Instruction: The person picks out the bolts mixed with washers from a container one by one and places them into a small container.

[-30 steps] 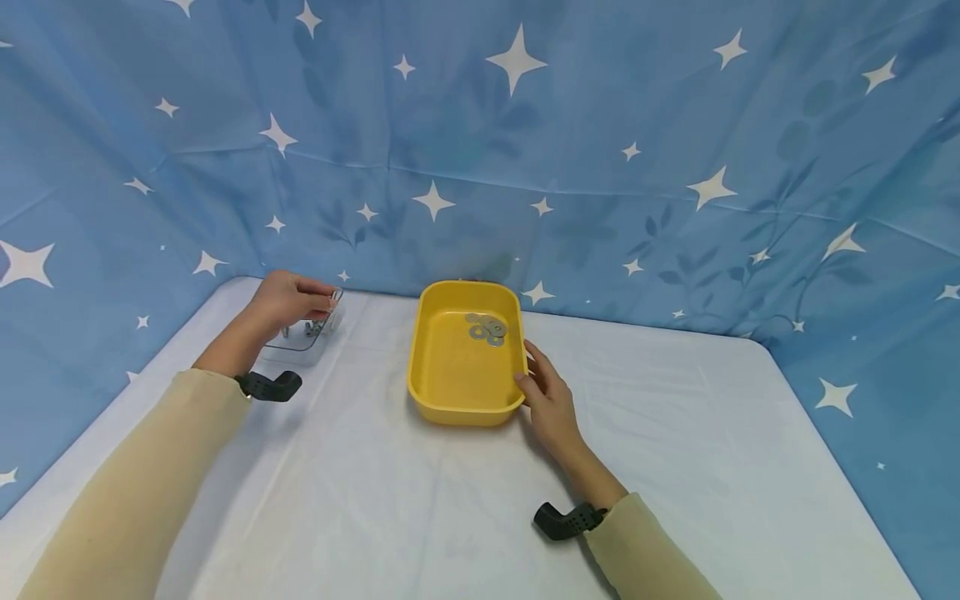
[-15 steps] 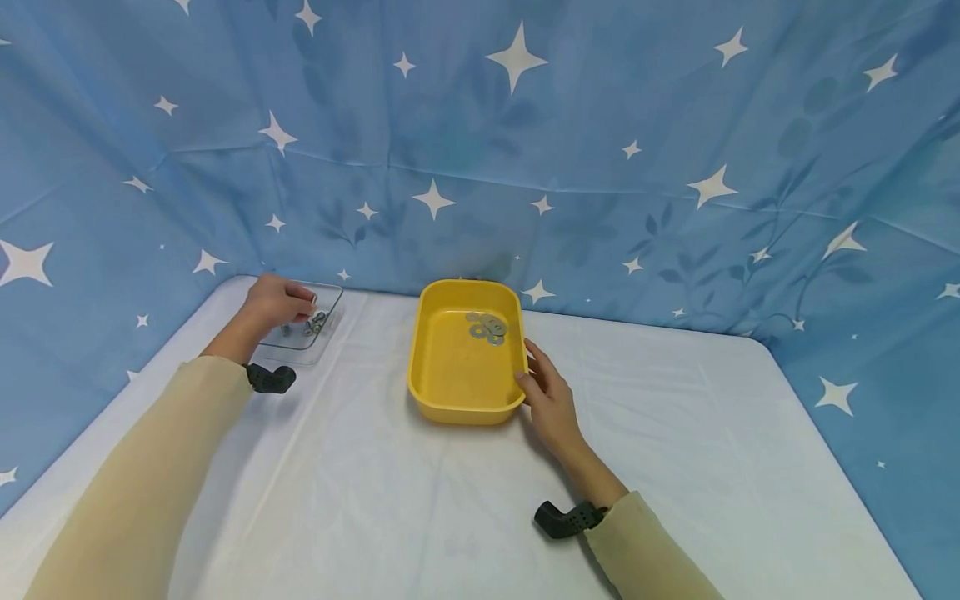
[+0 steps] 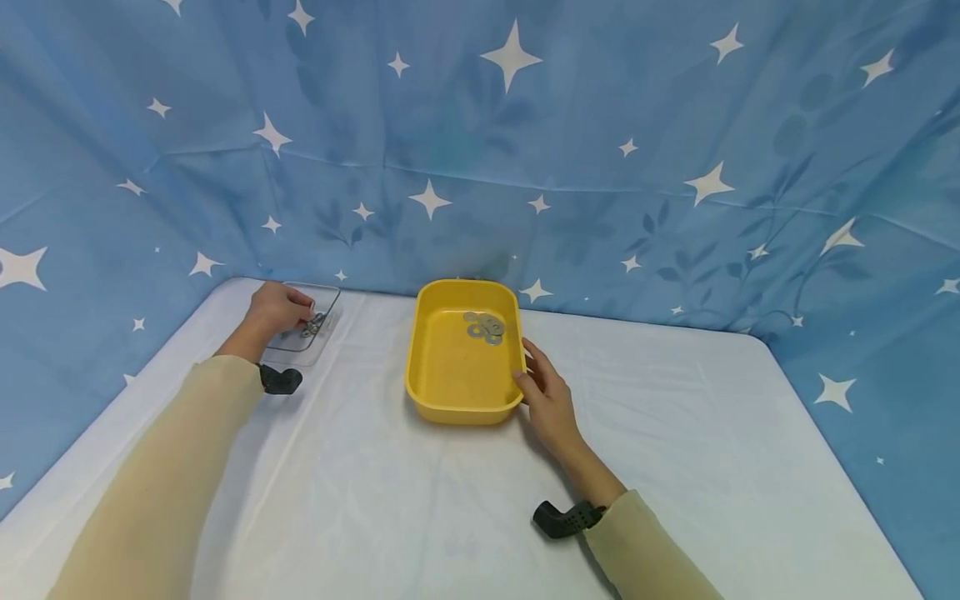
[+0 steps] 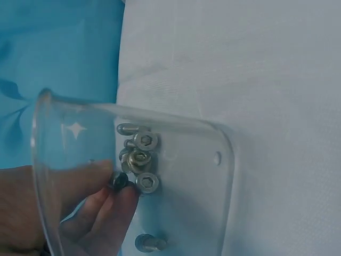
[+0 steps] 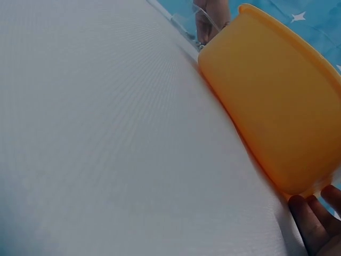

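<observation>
At the far left of the table, my left hand (image 3: 277, 307) reaches into a clear plastic box (image 4: 228, 186). Its thumb and fingers pinch a bolt (image 4: 120, 182), seen end-on and dark in the left wrist view. Beside the fingertips lie several silver socket-head bolts (image 4: 147, 182), some on their sides. A yellow tray (image 3: 457, 379) stands mid-table with several flat silver washers (image 3: 492, 327) inside, towards its back right. My right hand (image 3: 551, 408) holds the tray's right side near the front corner, thumb at the rim and fingers against the outer wall.
A white cloth (image 3: 360, 500) covers the table. Behind it and along both sides hangs a blue curtain (image 3: 600, 108) with white stars. The tray's back edge stands close to the curtain, as does the clear box.
The left hand has come away from the box's right rim and lowered among the bolts, its fingers now pinching one. The right hand and the tray stay in place.
</observation>
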`<state>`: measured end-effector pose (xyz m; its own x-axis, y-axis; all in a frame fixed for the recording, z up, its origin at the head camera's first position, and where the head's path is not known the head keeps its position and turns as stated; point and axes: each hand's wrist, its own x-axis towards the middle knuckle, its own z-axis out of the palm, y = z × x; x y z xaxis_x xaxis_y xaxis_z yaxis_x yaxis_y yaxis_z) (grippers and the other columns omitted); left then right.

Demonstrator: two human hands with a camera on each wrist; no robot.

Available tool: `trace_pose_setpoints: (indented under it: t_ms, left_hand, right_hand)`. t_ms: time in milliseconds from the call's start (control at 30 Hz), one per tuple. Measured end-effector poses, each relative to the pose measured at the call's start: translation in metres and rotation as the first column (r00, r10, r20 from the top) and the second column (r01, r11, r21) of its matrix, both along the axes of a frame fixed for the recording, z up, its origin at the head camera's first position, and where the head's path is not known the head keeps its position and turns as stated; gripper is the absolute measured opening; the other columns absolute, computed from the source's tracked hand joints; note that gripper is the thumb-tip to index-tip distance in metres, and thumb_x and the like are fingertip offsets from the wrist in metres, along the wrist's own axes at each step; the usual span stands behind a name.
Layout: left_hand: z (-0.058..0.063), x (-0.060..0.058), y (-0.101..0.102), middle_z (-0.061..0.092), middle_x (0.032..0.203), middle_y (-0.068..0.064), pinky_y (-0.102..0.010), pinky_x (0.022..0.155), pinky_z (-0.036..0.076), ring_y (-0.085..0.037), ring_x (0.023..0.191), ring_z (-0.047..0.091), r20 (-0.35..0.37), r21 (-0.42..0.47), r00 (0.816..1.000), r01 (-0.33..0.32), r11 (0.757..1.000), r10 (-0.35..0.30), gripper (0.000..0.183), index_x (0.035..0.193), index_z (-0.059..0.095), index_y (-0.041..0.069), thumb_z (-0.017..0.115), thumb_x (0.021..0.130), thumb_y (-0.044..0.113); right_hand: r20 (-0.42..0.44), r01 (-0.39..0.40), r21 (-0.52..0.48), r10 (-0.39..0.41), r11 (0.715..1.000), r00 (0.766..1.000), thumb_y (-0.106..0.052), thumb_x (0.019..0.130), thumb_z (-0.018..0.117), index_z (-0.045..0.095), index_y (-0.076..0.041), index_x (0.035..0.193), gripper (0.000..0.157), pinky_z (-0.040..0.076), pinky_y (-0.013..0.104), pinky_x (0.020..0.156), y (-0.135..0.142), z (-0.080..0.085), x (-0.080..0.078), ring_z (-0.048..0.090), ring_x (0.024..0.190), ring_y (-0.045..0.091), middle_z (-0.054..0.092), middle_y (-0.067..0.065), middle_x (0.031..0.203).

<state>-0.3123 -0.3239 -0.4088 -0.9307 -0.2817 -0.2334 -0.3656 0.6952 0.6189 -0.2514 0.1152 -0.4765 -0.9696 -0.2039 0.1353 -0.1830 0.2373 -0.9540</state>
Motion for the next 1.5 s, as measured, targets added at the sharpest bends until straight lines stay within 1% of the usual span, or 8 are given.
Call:
trace_pose_setpoints:
  t_ms: [233, 533, 733, 933, 1100, 1200, 1300, 1500]
  left_hand:
    - [-0.002, 0.004, 0.002, 0.075, 0.096, -0.016, -0.037, 0.077, 0.052, -0.022, 0.083, 0.066, -0.006, -0.063, 1.0, -0.022, 0.998, 0.022, 0.03, 0.117, 0.07, -0.006, 0.066, 0.094, 0.012]
    - [-0.007, 0.005, 0.007, 0.073, 0.096, -0.017, -0.036, 0.073, 0.051, -0.025, 0.084, 0.064, 0.012, -0.096, 1.0, -0.019, 0.995, 0.021, 0.031, 0.117, 0.07, -0.006, 0.066, 0.095, 0.015]
    - [-0.009, 0.002, 0.009, 0.072, 0.102, -0.018, -0.041, 0.079, 0.052, -0.028, 0.092, 0.063, 0.035, -0.111, 0.999, -0.005, 0.994, 0.009, 0.031, 0.116, 0.071, -0.005, 0.066, 0.094, 0.017]
    - [-0.003, 0.005, 0.013, 0.067, 0.116, -0.023, -0.045, 0.085, 0.052, -0.032, 0.1, 0.06, 0.042, -0.144, 0.999, -0.017, 0.989, 0.023, 0.033, 0.118, 0.07, -0.006, 0.064, 0.096, 0.018]
    - [0.006, 0.011, 0.013, 0.072, 0.106, -0.021, -0.04, 0.076, 0.052, -0.032, 0.095, 0.063, 0.003, -0.115, 1.0, -0.017, 0.993, 0.018, 0.036, 0.12, 0.069, -0.007, 0.057, 0.1, 0.02]
    - [0.013, 0.017, 0.015, 0.072, 0.107, -0.023, -0.039, 0.075, 0.051, -0.034, 0.096, 0.064, -0.05, -0.083, 0.998, 0.018, 0.996, -0.023, 0.04, 0.124, 0.066, -0.007, 0.053, 0.103, 0.024]
    - [0.024, 0.024, 0.022, 0.065, 0.123, -0.028, -0.043, 0.077, 0.051, -0.038, 0.105, 0.062, -0.089, -0.094, 0.991, 0.093, 0.991, -0.101, 0.044, 0.13, 0.063, -0.005, 0.05, 0.105, 0.028]
    - [0.046, 0.038, 0.052, 0.061, 0.133, -0.028, -0.05, 0.084, 0.053, -0.041, 0.116, 0.06, -0.137, -0.17, 0.955, 0.239, 0.956, -0.263, 0.045, 0.135, 0.062, -0.001, 0.05, 0.106, 0.031]
  right_hand:
    - [-0.011, -0.014, -0.025, 0.013, 1.0, 1.0, -0.019, 0.106, 0.052, 0.036, -0.021, 0.158, 0.054, 0.058, 0.044, 0.097, -0.005, 0.0, 0.001, 0.059, 0.132, 0.034, 0.051, 0.018, 0.152]
    - [-0.024, -0.003, -0.029, 0.003, 1.0, 1.0, -0.02, 0.106, 0.052, 0.038, -0.023, 0.156, 0.053, 0.059, 0.04, 0.095, -0.001, -0.004, 0.002, 0.061, 0.129, 0.033, 0.054, 0.016, 0.15]
    - [-0.01, 0.012, -0.035, -0.012, 0.999, 1.0, -0.02, 0.106, 0.052, 0.039, -0.024, 0.156, 0.052, 0.058, 0.042, 0.096, 0.001, -0.007, 0.006, 0.061, 0.13, 0.033, 0.054, 0.016, 0.15]
    - [-0.016, 0.007, -0.044, -0.007, 0.999, 1.0, -0.021, 0.106, 0.052, 0.039, -0.025, 0.156, 0.052, 0.059, 0.041, 0.096, -0.001, -0.004, 0.007, 0.06, 0.13, 0.032, 0.054, 0.015, 0.15]
    - [-0.005, -0.002, -0.045, 0.002, 0.999, 1.0, -0.02, 0.106, 0.052, 0.037, -0.023, 0.157, 0.054, 0.059, 0.042, 0.095, -0.001, -0.003, 0.007, 0.06, 0.13, 0.035, 0.053, 0.018, 0.15]
    - [0.016, -0.01, -0.027, 0.011, 1.0, 1.0, -0.022, 0.106, 0.053, 0.036, -0.023, 0.158, 0.055, 0.059, 0.041, 0.096, 0.001, 0.0, 0.006, 0.059, 0.132, 0.035, 0.052, 0.018, 0.151]
    - [0.05, -0.015, 0.03, 0.014, 0.999, 0.999, -0.027, 0.105, 0.054, 0.036, -0.027, 0.158, 0.056, 0.06, 0.039, 0.094, 0.006, 0.005, 0.005, 0.06, 0.13, 0.034, 0.053, 0.017, 0.151]
    - [0.154, -0.09, 0.171, 0.063, 0.981, 0.986, -0.034, 0.104, 0.056, 0.034, -0.028, 0.158, 0.059, 0.06, 0.038, 0.093, 0.024, 0.017, -0.001, 0.06, 0.13, 0.034, 0.053, 0.017, 0.15]
